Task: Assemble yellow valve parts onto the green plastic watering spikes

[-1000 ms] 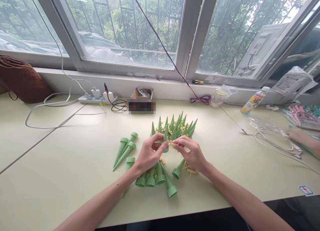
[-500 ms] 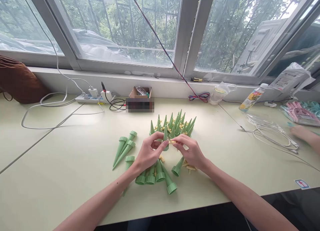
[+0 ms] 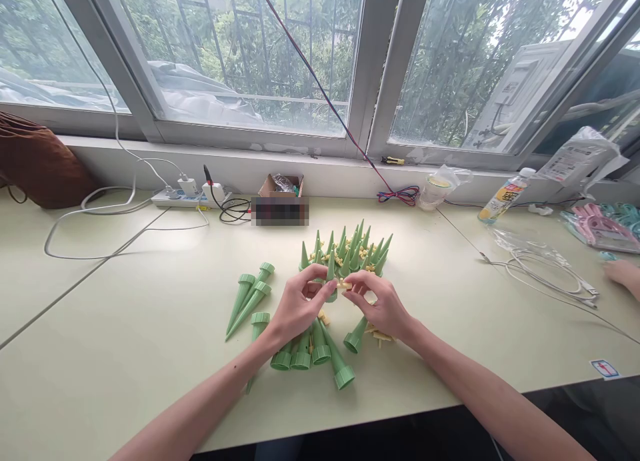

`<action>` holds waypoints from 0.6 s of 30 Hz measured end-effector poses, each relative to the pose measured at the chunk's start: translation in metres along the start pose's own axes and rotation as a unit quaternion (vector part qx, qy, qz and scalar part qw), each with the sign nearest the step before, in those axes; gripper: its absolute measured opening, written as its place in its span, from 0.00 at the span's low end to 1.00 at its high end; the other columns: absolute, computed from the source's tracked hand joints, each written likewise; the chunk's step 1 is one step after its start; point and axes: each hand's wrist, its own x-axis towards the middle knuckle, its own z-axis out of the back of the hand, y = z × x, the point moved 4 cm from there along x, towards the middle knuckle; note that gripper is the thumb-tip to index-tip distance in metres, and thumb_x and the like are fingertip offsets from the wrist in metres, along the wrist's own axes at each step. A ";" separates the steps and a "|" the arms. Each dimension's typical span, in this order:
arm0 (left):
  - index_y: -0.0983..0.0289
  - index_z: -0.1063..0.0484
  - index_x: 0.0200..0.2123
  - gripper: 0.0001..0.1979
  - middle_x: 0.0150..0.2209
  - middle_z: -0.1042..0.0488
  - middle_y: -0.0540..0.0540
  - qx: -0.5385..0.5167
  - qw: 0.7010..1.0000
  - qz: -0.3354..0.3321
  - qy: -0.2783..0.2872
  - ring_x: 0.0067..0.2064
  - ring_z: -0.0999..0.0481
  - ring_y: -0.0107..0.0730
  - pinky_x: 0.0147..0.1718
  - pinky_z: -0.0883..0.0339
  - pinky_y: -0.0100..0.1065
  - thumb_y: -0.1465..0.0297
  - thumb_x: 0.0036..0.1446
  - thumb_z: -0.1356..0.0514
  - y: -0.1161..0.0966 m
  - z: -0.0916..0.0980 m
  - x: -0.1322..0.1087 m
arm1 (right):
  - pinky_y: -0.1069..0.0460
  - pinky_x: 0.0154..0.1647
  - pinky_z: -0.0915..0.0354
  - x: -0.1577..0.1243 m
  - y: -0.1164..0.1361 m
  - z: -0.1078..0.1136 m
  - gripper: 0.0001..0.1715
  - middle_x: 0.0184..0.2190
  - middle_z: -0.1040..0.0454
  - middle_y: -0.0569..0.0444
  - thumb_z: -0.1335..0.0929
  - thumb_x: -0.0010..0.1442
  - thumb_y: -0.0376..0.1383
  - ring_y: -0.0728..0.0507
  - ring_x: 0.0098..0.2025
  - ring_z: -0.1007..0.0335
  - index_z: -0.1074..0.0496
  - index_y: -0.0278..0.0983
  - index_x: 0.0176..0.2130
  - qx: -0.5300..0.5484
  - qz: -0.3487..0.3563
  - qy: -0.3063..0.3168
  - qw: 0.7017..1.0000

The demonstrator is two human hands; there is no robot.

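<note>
My left hand (image 3: 304, 301) is closed around a green cone (image 3: 331, 269) that points upward. Against its right side, my right hand (image 3: 381, 301) pinches a small pale yellow piece (image 3: 343, 284). Behind both hands stands a cluster of upright green cones (image 3: 354, 251) with yellow pieces among them. Several loose green cones (image 3: 301, 358) lie in front of my left hand, and others (image 3: 243, 291) lie to its left. One cone (image 3: 353, 341) rests beside a small pile of yellow pieces (image 3: 381, 334), partly hidden under my right hand.
Another person's hand (image 3: 623, 273) is at the right edge, near pink and teal items (image 3: 600, 224). White cables (image 3: 550, 274), a bottle (image 3: 506, 194) and a plastic cup (image 3: 434, 191) stand or lie at right. A power strip (image 3: 187, 196) and small box (image 3: 281, 184) sit at the back.
The yellow piece shows more fully between my hands, as my right fingers have shifted slightly. The other person's hand has moved right, leaving a small teal item on the table.
</note>
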 end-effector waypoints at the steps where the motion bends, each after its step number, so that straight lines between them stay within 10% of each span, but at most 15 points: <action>1: 0.65 0.32 0.41 0.10 0.34 0.29 0.52 0.001 1.000 0.000 0.002 0.28 0.30 0.25 0.21 0.39 0.27 0.63 0.62 0.39 0.000 0.000 0.000 | 0.52 0.32 0.29 0.000 -0.001 0.000 0.07 0.34 0.25 0.53 0.33 0.67 0.37 0.47 0.32 0.28 0.29 0.39 0.45 -0.004 0.002 0.001 1.000; 18: 0.64 0.31 0.39 0.10 0.34 0.29 0.52 0.013 1.000 -0.005 0.013 0.29 0.28 0.27 0.26 0.33 0.30 0.63 0.63 0.40 0.000 -0.002 -0.001 | 0.51 0.32 0.31 0.000 -0.001 -0.002 0.08 0.32 0.25 0.52 0.34 0.68 0.39 0.46 0.30 0.30 0.29 0.38 0.42 -0.014 -0.008 0.010 1.000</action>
